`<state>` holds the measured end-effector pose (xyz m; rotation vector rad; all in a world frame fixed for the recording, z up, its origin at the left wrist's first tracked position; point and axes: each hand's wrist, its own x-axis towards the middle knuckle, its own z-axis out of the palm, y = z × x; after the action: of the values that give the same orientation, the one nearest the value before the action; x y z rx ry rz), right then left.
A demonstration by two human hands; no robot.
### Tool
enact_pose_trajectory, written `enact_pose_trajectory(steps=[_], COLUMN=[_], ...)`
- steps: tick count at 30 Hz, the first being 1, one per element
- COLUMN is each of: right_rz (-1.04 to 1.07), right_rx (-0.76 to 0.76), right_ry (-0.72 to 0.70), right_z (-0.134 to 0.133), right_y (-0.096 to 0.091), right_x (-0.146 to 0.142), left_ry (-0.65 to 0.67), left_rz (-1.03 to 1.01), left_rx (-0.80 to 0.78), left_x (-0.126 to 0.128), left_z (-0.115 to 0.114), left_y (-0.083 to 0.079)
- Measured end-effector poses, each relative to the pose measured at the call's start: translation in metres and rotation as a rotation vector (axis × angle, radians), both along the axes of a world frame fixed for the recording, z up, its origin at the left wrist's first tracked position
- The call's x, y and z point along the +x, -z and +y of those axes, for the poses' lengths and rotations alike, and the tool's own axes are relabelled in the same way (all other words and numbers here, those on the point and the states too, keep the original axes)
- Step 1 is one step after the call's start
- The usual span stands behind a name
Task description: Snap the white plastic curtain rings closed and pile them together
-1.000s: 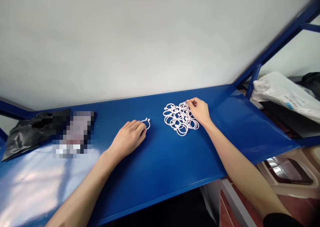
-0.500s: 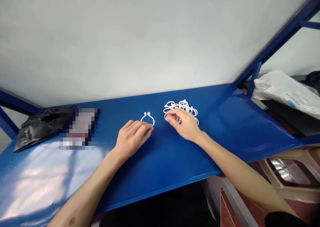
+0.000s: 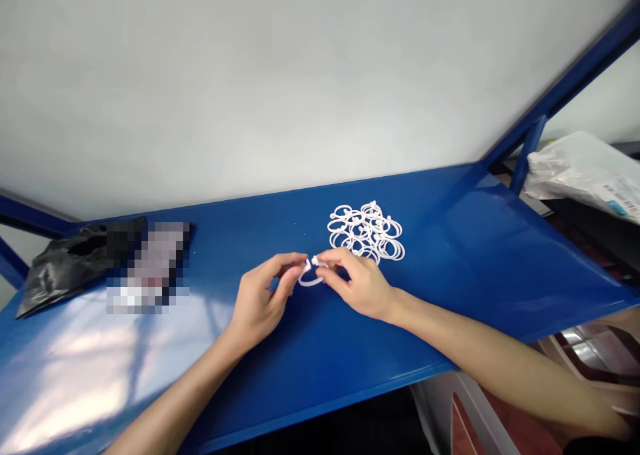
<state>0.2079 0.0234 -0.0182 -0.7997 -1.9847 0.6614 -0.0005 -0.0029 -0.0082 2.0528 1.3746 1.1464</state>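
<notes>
A single white plastic ring (image 3: 311, 279) with two knobbed ends is held just above the blue shelf (image 3: 475, 255) between both hands. My left hand (image 3: 260, 301) pinches its left end with thumb and fingers. My right hand (image 3: 357, 283) pinches the right end, fingers closed on it. Behind the hands, towards the wall, lies a pile of several white rings (image 3: 367, 233) of the same kind, flat on the shelf and untouched.
A black plastic bag (image 3: 60, 265) lies at the far left of the shelf beside a blurred patch (image 3: 147, 265). Blue frame posts (image 3: 525, 155) rise at the right. A clear plastic package (image 3: 585, 171) rests on a neighbouring surface at right.
My right hand left the ring pile and came left to the single ring. My left hand lifted that ring off the shelf, and both hands now pinch its ends.
</notes>
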Motion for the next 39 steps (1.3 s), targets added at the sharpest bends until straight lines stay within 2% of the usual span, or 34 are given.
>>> enact_pose_trajectory(steps=[3,8,13,16,27,31,34,36,39], right_rz=[-0.037,-0.079,-0.259,-0.363,-0.464,-0.484,-0.450,-0.407,-0.304], right_rx=[0.088,0.281,0.487,0.585,0.714,0.676,0.558,0.450,0.284], right_ry=[-0.023,0.078,0.150,0.118,-0.026,0.041,0.117,0.215,0.402], right_z=[-0.004,-0.004,-0.003,-0.003,-0.001,0.001,0.010,0.021,0.042], right_y=[-0.001,-0.002,-0.005,-0.008,-0.007,-0.007,-0.010,-0.012,-0.016], right_x=[-0.003,-0.004,-0.003,-0.002,0.008,0.003,0.006,0.015,0.036], left_ry=[0.041,-0.044,-0.032,-0.046,0.041,0.047,0.030,0.021,-0.012], left_rz=[-0.127,-0.131,-0.136,-0.135,-0.094,-0.023,0.092,0.205,0.401], left_rx=[-0.180,-0.237,-0.345,-0.346,-0.310,-0.274,-0.117,-0.009,0.057], left_x=[0.003,0.009,0.011,0.011,0.012,0.007,0.000,-0.007,-0.020], left_z=[-0.004,-0.012,-0.010,-0.008,-0.013,-0.005,0.005,0.014,0.028], left_y=[-0.004,-0.010,-0.004,0.001,0.019,0.015,0.013,0.016,0.027])
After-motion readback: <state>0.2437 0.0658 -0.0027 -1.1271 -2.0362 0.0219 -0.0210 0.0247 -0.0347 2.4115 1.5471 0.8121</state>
